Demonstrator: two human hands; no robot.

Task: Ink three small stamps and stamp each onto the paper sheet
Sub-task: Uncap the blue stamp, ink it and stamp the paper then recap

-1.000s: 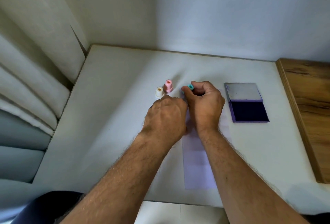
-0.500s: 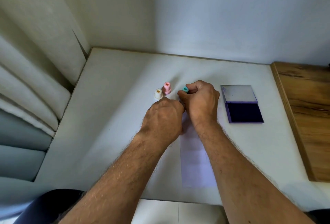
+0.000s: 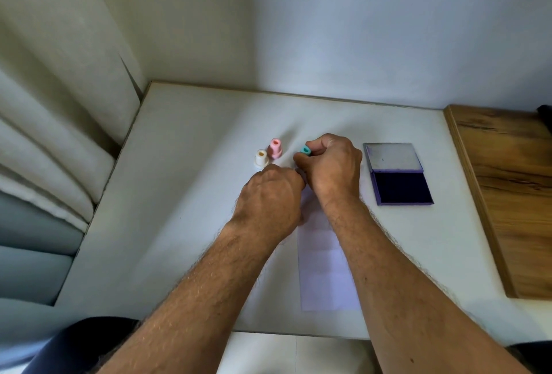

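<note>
My right hand (image 3: 331, 167) pinches a small teal stamp (image 3: 305, 151) over the far end of the white paper sheet (image 3: 325, 278), and hides the stamp's lower part. Pressed close against its left side is my left hand (image 3: 268, 197), knuckles up and fingers curled under; what they touch is hidden. A pink stamp (image 3: 275, 148) and a white stamp (image 3: 261, 158) stand upright on the table just left of the teal one. An open purple ink pad (image 3: 400, 187) lies to the right with its lid (image 3: 392, 156) folded back.
The white table (image 3: 179, 194) sits in a corner, with a wall behind and a curtain (image 3: 44, 135) along its left edge. A wooden board (image 3: 507, 194) adjoins the table on the right. The table's near edge runs just beyond the paper's end.
Both hands stay together at the paper's far end, the right one still holding the teal stamp. Only the view has shifted slightly.
</note>
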